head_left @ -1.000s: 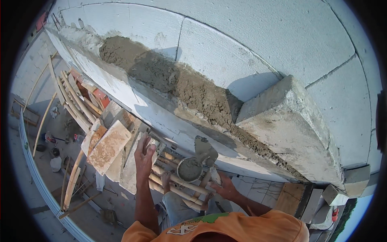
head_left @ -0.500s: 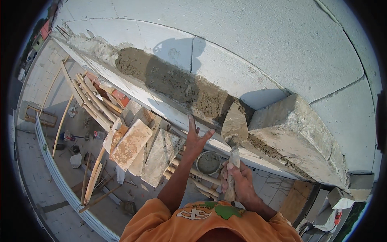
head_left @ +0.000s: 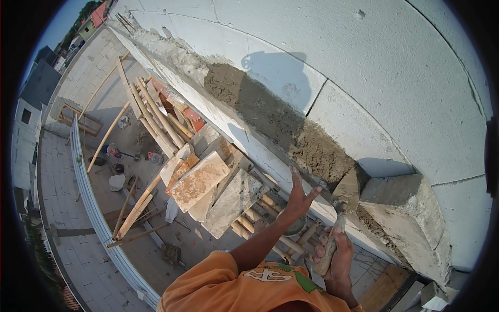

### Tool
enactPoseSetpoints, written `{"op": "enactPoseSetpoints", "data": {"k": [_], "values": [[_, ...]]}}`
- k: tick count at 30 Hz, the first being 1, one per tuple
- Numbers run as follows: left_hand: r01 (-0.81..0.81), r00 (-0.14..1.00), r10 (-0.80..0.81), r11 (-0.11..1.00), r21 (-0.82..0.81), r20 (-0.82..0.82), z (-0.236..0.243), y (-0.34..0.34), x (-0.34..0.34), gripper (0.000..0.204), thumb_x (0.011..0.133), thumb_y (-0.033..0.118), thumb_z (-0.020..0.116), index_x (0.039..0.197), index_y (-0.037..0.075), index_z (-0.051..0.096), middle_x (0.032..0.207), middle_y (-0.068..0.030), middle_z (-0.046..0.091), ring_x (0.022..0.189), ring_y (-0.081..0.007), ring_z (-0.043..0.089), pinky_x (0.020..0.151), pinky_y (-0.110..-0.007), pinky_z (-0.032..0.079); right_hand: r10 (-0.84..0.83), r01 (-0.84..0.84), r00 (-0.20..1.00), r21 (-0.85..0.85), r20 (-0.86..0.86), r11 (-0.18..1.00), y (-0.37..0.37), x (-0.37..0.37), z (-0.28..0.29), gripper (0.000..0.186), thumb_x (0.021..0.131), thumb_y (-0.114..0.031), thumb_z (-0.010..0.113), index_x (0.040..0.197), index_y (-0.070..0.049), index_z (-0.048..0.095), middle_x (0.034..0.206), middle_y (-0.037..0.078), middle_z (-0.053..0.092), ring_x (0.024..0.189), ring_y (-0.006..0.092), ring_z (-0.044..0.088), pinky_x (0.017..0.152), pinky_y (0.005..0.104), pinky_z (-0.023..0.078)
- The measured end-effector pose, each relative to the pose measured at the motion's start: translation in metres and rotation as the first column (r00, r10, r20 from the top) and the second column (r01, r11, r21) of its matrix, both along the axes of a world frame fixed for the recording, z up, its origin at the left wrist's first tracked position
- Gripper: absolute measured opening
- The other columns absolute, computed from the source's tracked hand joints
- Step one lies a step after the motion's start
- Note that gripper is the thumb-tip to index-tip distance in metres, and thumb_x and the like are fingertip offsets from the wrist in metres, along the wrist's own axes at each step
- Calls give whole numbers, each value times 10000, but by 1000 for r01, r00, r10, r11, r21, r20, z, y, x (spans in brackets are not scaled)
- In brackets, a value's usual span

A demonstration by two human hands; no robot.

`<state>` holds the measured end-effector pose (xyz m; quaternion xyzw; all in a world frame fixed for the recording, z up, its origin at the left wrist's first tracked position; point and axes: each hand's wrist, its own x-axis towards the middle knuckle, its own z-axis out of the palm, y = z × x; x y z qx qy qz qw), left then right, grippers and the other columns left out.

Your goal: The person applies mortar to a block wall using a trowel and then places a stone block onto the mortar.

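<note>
My right hand (head_left: 338,255) is wrapped round the handle of a trowel (head_left: 347,188). The mortar-smeared blade stands in the wet mortar (head_left: 318,153) along the wall ledge, close to the end of a grey block (head_left: 403,205). That block sits on a mortar bed, with mortar showing along its lower edge. My left hand (head_left: 300,200), fingers spread, is by the front edge of the ledge, left of the trowel. It holds nothing, and I cannot tell whether its fingertips touch the ledge.
Behind the ledge rises a pale block wall (head_left: 358,114). Below on the left are stacked blocks (head_left: 200,179) on bamboo poles (head_left: 156,125). A bucket (head_left: 295,224) shows partly behind my left forearm. The floor far below holds loose wood and tools.
My view has shifted left, so the whole scene sits further right and lower. The trowel stays by the block's end in my right hand. My left hand remains spread beside the ledge.
</note>
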<state>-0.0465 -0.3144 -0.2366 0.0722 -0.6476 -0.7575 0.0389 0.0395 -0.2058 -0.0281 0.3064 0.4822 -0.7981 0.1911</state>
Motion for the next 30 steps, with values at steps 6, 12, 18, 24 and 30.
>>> {"op": "enactPoseSetpoints", "data": {"k": [6, 12, 18, 24, 30], "values": [[66, 997, -57, 984, -163, 58, 8, -2, -2, 1092, 955, 340, 658, 1493, -100, -185, 1597, -296, -169, 1505, -366, -98, 1221, -415, 47, 31, -31, 1000, 87, 6, 996, -5, 7, 8, 288, 948, -258, 549, 1085, -10, 504, 753, 73, 521, 484, 157, 513, 395, 311, 440], [15, 1000, -17, 993, -115, -11, 2, 5, -2, 1111, 956, 410, 640, 1487, -111, -185, 1586, -323, -171, 1502, -377, -118, 1219, -418, 33, 293, -255, 949, 264, -114, 930, 15, 25, -11, 306, 842, -112, 657, 1080, 15, 514, 769, 90, 562, 484, 152, 534, 412, 304, 458], [37, 999, -36, 994, -105, 17, -5, -14, 11, 1052, 971, 413, 611, 1507, -91, -141, 1604, -302, -119, 1507, -378, -68, 1222, -438, 71, 589, -490, 805, 477, -74, 729, 78, 47, -85, 306, 808, -102, 692, 1045, 18, 539, 742, 57, 565, 563, 131, 562, 500, 292, 478], [-253, 962, 252, 967, 2, 104, -86, -62, 59, 814, 994, 207, 599, 1568, -5, 62, 1611, -275, 137, 1497, -376, 168, 1183, -427, 258, 762, -664, 566, 722, 316, 194, 171, 79, -193, 328, 863, -208, 695, 1070, 23, 587, 772, 117, 610, 650, 186, 577, 616, 347, 479], [-505, 755, 529, 846, -171, 388, -248, -31, 200, 648, 981, 180, 591, 1501, -56, 283, 1528, -276, 347, 1416, -382, 360, 1141, -432, 326, 826, -678, 398, 734, 398, -26, 211, 88, -358, 400, 862, -236, 716, 1113, 29, 553, 856, 240, 652, 791, 422, 652, 703, 476, 511]]}}
